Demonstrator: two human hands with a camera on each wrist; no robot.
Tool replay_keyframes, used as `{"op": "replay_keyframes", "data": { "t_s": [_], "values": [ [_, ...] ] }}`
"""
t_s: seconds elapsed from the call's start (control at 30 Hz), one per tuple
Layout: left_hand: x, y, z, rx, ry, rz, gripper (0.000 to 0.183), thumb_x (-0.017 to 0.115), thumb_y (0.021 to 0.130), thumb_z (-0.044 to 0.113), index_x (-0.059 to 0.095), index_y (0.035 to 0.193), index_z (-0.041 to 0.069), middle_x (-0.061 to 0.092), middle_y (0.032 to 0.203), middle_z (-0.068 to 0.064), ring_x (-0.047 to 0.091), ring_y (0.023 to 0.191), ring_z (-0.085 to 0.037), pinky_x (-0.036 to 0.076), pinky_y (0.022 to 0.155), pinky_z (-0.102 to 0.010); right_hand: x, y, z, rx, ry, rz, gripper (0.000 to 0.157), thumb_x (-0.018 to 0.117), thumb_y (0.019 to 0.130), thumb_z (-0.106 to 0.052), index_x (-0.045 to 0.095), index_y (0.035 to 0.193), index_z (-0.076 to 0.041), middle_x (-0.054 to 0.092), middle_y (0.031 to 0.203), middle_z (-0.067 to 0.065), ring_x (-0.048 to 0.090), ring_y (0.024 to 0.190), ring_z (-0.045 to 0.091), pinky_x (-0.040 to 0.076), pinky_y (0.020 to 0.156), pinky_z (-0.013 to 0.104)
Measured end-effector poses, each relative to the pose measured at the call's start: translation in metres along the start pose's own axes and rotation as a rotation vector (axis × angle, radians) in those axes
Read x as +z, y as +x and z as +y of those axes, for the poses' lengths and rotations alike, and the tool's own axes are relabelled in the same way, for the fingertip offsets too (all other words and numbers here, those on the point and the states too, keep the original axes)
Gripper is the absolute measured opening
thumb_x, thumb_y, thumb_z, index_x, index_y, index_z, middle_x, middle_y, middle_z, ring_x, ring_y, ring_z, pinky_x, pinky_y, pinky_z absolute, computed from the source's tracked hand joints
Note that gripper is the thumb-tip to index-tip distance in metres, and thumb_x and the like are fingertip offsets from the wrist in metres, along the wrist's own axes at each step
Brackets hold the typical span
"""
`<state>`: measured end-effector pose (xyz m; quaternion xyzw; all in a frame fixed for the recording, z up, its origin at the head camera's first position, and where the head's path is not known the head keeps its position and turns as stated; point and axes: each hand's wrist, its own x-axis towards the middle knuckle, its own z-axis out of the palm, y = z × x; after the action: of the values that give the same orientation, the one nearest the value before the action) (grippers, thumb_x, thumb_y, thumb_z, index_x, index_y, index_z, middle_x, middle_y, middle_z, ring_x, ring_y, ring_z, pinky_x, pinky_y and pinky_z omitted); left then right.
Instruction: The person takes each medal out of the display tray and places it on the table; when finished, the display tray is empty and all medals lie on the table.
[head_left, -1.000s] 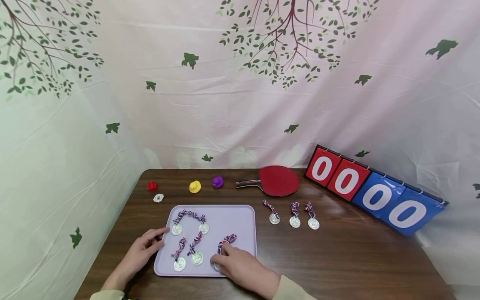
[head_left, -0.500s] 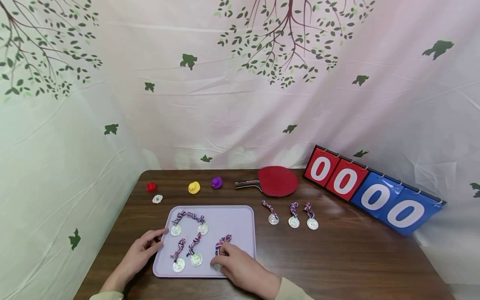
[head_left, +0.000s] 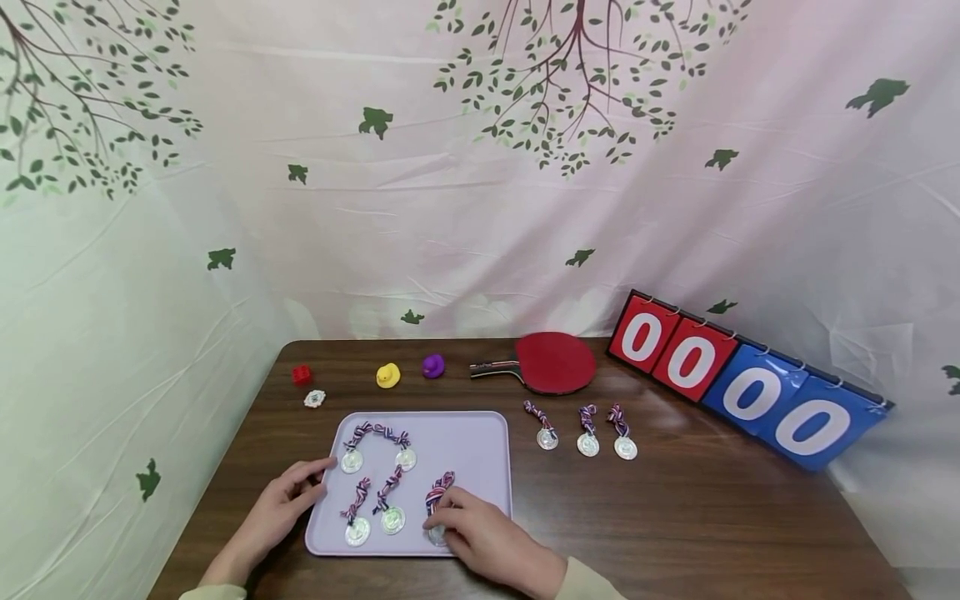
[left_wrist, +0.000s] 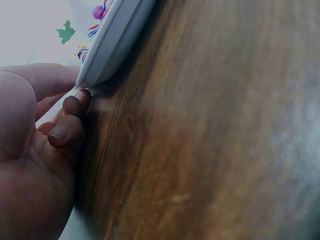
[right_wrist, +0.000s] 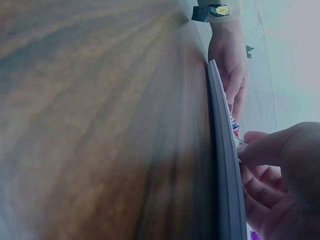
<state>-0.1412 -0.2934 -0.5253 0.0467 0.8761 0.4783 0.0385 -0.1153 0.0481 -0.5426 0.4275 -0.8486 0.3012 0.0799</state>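
A lilac tray [head_left: 468,442] lies on the brown table with several silver medals on it, their striped ribbons knotted up. At its left edge my left hand [head_left: 277,504] holds the rim; the left wrist view has a fingertip against the tray's corner [left_wrist: 92,70] and other fingers curled beside it. My right hand [head_left: 487,533] pinches a silver medal [head_left: 436,536] by its disc near the tray's front right. The ribbon [head_left: 437,493] of that medal points away from me, and the fingers partly cover the disc. Left of it lies another medal [head_left: 393,520], its disc fully visible.
Three more medals [head_left: 588,444] lie right of the tray. Behind stand a red brick [head_left: 302,375], a white badge-like piece [head_left: 314,398], a yellow duck [head_left: 387,376], a purple duck [head_left: 433,366] and a table tennis bat [head_left: 557,363]. A flip scoreboard [head_left: 750,379] stands at right.
The ribbon of the pinched medal has swung left, now pointing straighter away from me. My right hand has shifted only slightly. The left hand stays at the tray's edge.
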Motion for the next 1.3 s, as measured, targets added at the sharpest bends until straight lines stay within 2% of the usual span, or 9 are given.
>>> {"op": "replay_keyframes", "data": {
  "t_s": [0.23,0.5,0.63,0.73,0.83,0.97,1.07,1.17,1.3],
  "values": [
    [0.000,0.001,-0.004,0.017,-0.019,-0.004,0.034,0.063,0.090,0.005,0.062,0.124,0.010,0.056,0.101,-0.012,0.049,0.083,-0.017,0.041,0.068,-0.025,-0.005,-0.003,0.004,0.059,0.059,-0.068,0.028,0.061,0.088,-0.004,0.069,0.110,-0.020,0.063,0.107,-0.010,0.055,0.103,-0.001,0.043,0.089,0.019],
    [0.004,0.008,-0.033,0.013,-0.021,-0.002,0.035,0.064,0.091,0.012,0.062,0.125,0.019,0.056,0.103,-0.006,0.049,0.085,-0.015,0.041,0.068,-0.024,-0.017,-0.010,0.014,-0.005,0.106,0.010,0.033,0.063,0.084,0.000,0.068,0.113,-0.016,0.063,0.111,-0.006,0.056,0.106,0.003,0.043,0.091,0.020],
    [0.003,0.004,-0.018,0.008,-0.017,-0.002,0.035,0.063,0.091,0.007,0.062,0.125,0.014,0.056,0.103,-0.009,0.049,0.084,-0.017,0.041,0.068,-0.025,-0.033,-0.016,0.024,-0.026,0.163,0.062,0.035,0.065,0.081,0.004,0.068,0.113,-0.011,0.064,0.111,-0.002,0.058,0.106,0.009,0.045,0.091,0.023],
    [0.001,0.002,-0.006,0.005,-0.014,-0.003,0.035,0.063,0.090,0.005,0.062,0.125,0.011,0.057,0.102,-0.012,0.049,0.084,-0.017,0.041,0.069,-0.025,-0.048,-0.022,0.033,-0.001,0.182,0.105,0.035,0.066,0.081,0.004,0.068,0.113,-0.011,0.064,0.112,-0.001,0.059,0.110,0.014,0.045,0.094,0.030],
    [0.000,0.001,-0.003,0.002,-0.002,-0.002,0.035,0.063,0.091,0.006,0.062,0.125,0.011,0.057,0.103,-0.011,0.049,0.084,-0.017,0.041,0.069,-0.024,-0.063,-0.031,0.044,0.026,0.175,0.150,0.035,0.067,0.081,0.004,0.068,0.112,-0.012,0.064,0.113,-0.001,0.059,0.110,0.016,0.046,0.092,0.030],
    [0.001,0.002,-0.003,-0.002,0.002,-0.003,0.035,0.063,0.091,0.006,0.062,0.125,0.012,0.057,0.103,-0.011,0.049,0.084,-0.016,0.041,0.069,-0.025,-0.080,-0.046,0.062,0.053,0.138,0.211,0.038,0.067,0.080,0.005,0.068,0.113,-0.015,0.063,0.116,0.000,0.059,0.110,0.018,0.044,0.092,0.025],
    [0.001,0.003,-0.003,0.000,0.000,-0.007,0.035,0.063,0.091,0.006,0.062,0.125,0.011,0.057,0.103,-0.011,0.049,0.083,-0.016,0.041,0.069,-0.025,-0.092,-0.060,0.073,0.096,0.093,0.226,0.039,0.067,0.081,0.005,0.068,0.113,-0.016,0.063,0.118,0.001,0.057,0.113,0.020,0.041,0.096,0.023],
    [0.001,0.002,-0.003,0.007,-0.006,-0.008,0.035,0.063,0.091,0.005,0.062,0.125,0.011,0.057,0.103,-0.012,0.050,0.083,-0.016,0.041,0.069,-0.024,-0.106,-0.075,0.084,0.170,0.061,0.221,0.040,0.069,0.080,0.003,0.068,0.115,-0.017,0.063,0.119,0.000,0.057,0.114,0.019,0.042,0.095,0.025],
    [0.001,0.002,-0.004,0.016,-0.011,-0.008,0.035,0.063,0.090,0.005,0.061,0.125,0.010,0.057,0.103,-0.013,0.050,0.083,-0.017,0.041,0.069,-0.024,-0.128,-0.097,0.101,0.330,0.010,0.215,0.043,0.072,0.080,0.001,0.067,0.116,-0.023,0.062,0.121,-0.005,0.057,0.112,0.014,0.047,0.089,0.031]
  ]
}}
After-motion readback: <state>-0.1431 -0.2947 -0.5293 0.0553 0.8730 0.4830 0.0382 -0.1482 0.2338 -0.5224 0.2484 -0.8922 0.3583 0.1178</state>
